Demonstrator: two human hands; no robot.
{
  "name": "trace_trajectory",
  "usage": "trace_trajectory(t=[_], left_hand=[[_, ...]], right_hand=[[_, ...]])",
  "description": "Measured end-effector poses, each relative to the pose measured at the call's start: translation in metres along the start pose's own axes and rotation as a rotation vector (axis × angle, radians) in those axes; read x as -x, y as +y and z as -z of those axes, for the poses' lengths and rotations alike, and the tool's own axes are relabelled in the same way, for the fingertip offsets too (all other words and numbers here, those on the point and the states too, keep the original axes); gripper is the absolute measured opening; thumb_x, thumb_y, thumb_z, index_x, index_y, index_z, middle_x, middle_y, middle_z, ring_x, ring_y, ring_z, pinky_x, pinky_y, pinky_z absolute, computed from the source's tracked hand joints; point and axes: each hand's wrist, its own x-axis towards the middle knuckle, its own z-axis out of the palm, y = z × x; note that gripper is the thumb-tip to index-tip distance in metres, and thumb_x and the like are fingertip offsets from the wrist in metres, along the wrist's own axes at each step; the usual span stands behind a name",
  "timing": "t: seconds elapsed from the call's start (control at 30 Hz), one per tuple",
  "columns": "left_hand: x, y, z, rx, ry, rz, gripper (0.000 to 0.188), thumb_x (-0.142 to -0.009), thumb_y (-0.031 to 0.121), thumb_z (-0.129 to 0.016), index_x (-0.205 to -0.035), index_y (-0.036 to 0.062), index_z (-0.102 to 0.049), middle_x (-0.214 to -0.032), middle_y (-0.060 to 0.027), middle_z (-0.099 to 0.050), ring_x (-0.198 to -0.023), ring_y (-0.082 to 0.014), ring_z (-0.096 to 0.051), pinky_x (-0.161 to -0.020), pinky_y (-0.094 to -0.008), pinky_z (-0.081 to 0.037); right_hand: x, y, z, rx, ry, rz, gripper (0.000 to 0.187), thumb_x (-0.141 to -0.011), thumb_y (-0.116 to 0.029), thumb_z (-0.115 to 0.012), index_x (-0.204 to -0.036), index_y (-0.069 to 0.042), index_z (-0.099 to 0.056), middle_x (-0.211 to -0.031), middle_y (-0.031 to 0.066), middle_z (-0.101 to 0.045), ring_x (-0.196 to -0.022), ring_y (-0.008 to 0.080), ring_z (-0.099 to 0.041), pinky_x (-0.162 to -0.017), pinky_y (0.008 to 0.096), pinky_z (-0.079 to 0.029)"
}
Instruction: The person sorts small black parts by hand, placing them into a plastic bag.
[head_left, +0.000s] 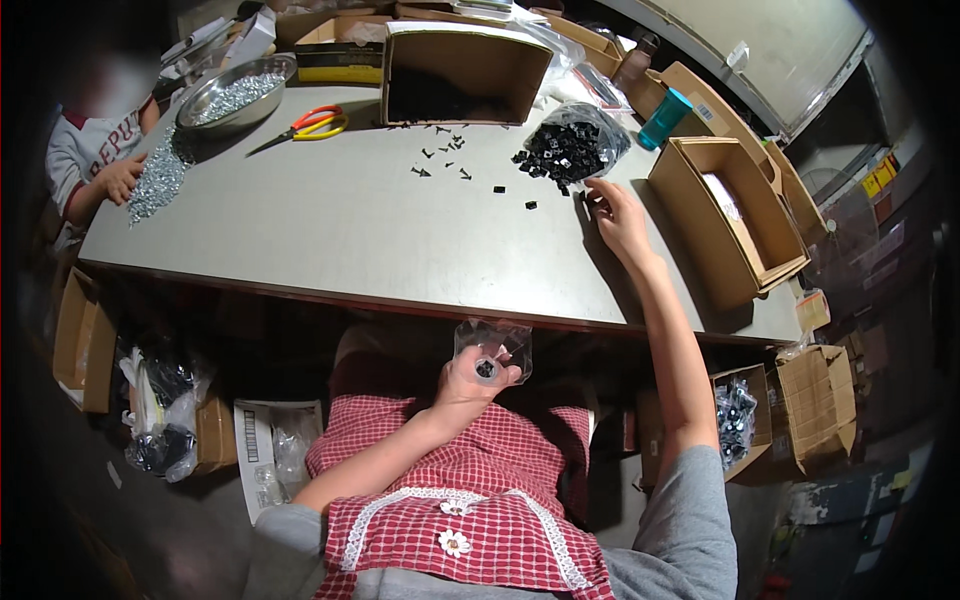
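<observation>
Low over my lap, my left hand (470,386) is closed around a small clear plastic bag (512,345). A round, pale opening with something dark inside shows between its thumb and fingers. My right hand (618,215) reaches over the table, fingers bent together at the near right edge of a heap of small black plastic parts (562,150). Whatever sits between those fingertips is too small to make out. The heap spills from a clear bag (612,140). Two loose black pieces (530,205) lie left of my right hand.
Black screws (448,146) lie scattered before an open cardboard box (465,75). Orange-and-yellow scissors (310,125), a metal bowl (235,95) and a silvery heap of small parts (158,185), touched by another person's hand (120,180), are left. An open carton (730,220) and teal cup (665,118) stand right.
</observation>
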Motion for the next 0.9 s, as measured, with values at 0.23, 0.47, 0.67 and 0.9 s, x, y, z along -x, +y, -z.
trace_trajectory(t=[0.23,0.47,0.67,0.9], left_hand=[[0.003,0.003,0.006,0.075,-0.052,0.015,0.037,-0.089,0.028,-0.085,-0.109,0.0009,-0.069,-0.099,-0.0118,-0.076,-0.09,-0.0197,-0.074,-0.081,-0.034,-0.059],[0.001,0.001,0.003,-0.018,0.019,-0.085,0.036,-0.089,0.028,-0.085,-0.107,0.0019,-0.069,-0.096,-0.0121,-0.077,-0.088,-0.0177,-0.074,-0.078,-0.034,-0.059],[-0.002,-0.008,0.003,0.028,0.021,-0.097,0.037,-0.087,0.029,-0.087,-0.105,0.0017,-0.07,-0.092,-0.0131,-0.077,-0.083,-0.0205,-0.075,-0.076,-0.0341,-0.059],[-0.002,0.0,0.002,-0.135,-0.015,0.078,0.031,-0.088,0.025,-0.085,-0.101,0.0001,-0.071,-0.091,-0.0093,-0.075,-0.081,-0.0136,-0.07,-0.073,-0.0311,-0.058]], right_hand=[[0.009,-0.033,-0.01,-0.029,-0.09,0.06,0.039,-0.082,0.012,-0.057,-0.112,-0.004,-0.074,-0.1,0.0144,-0.072,-0.091,0.0307,-0.071,-0.082,0.0381,-0.058],[0.0,-0.076,-0.013,-0.163,-0.287,0.097,0.061,-0.075,0.015,-0.051,-0.131,-0.004,-0.067,-0.127,0.0113,-0.067,-0.111,0.0234,-0.066,-0.099,0.0333,-0.052],[-0.002,-0.074,0.003,-0.311,-0.501,0.097,0.068,-0.064,0.012,-0.044,-0.124,-0.003,-0.072,-0.123,0.014,-0.069,-0.118,0.0333,-0.062,-0.107,0.0391,-0.047],[0.014,-0.062,0.0,-0.198,-0.334,-0.012,0.072,-0.064,0.013,-0.04,-0.127,-0.003,-0.071,-0.127,0.0102,-0.068,-0.119,0.0235,-0.063,-0.1,0.0314,-0.049]])
